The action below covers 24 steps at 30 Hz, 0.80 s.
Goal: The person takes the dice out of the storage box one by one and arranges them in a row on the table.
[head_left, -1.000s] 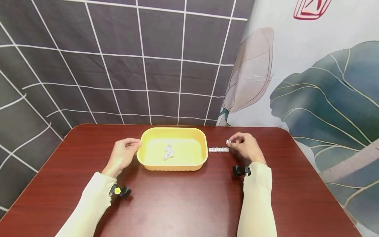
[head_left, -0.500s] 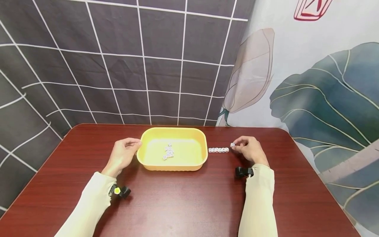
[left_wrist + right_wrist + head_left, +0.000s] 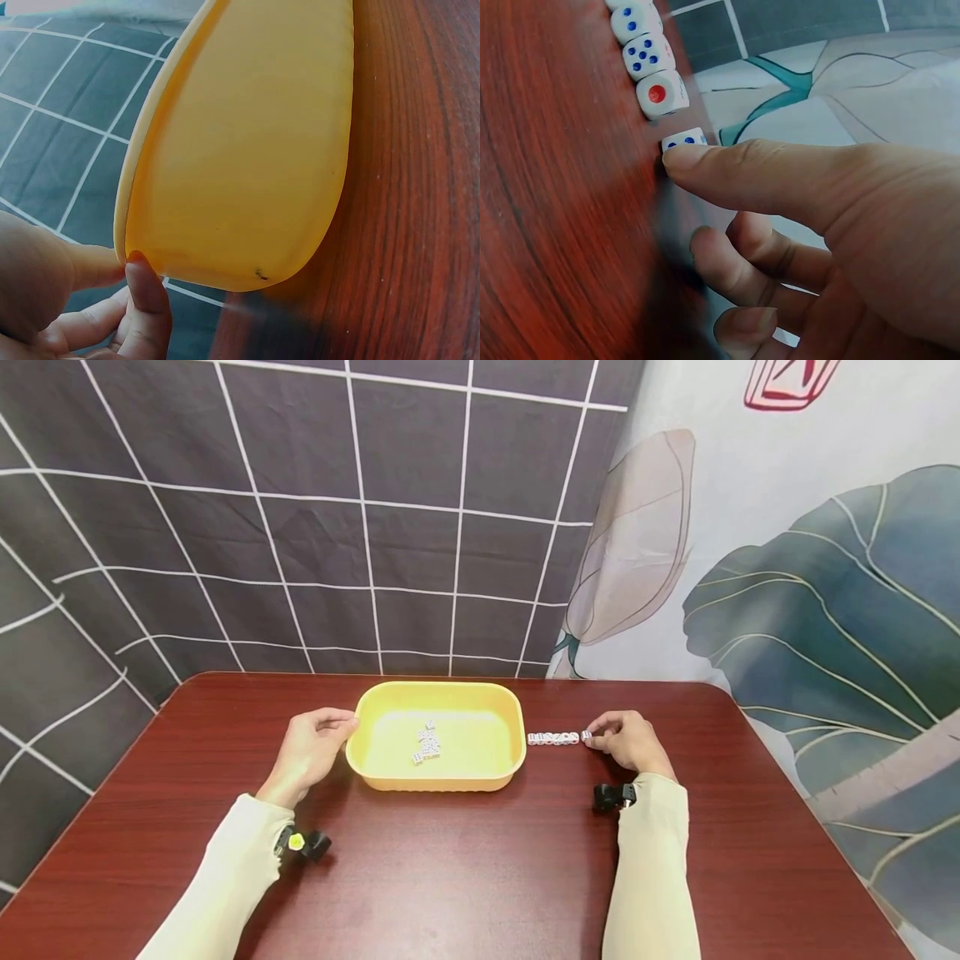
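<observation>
Dark grid cloth (image 3: pixel 405 543) hung behind the table (image 3: pixel 450 877), floral cloth (image 3: pixel 825 610) to right. Left hand (image 3: pixel 311 747) pinched the yellow tray (image 3: pixel 480 743) at left, loose dice (image 3: pixel 428 747) inside. Right hand (image 3: pixel 632 744) pinched one die (image 3: pixel 587 736); dice row (image 3: pixel 553 738) stood between it and tray.

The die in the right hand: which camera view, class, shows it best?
The right wrist view: the die is large enough to show blue dots, though the right hand covers part. The head view shows it only tiny, just right of the dice row; the left wrist view lacks it.
</observation>
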{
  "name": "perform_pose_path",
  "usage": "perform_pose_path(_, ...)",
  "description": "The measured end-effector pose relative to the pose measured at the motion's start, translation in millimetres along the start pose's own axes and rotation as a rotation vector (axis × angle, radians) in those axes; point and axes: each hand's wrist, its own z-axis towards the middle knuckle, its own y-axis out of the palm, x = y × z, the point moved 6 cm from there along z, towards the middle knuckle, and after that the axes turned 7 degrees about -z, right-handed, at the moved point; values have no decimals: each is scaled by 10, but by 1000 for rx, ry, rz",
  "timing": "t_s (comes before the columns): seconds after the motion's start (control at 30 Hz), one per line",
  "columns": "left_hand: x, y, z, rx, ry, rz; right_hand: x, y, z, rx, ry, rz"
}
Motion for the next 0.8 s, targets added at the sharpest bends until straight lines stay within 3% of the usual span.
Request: perform_pose_path(0.8,2,-6,11,-7,-6,7,-88,10,15,-30,-13,-13)
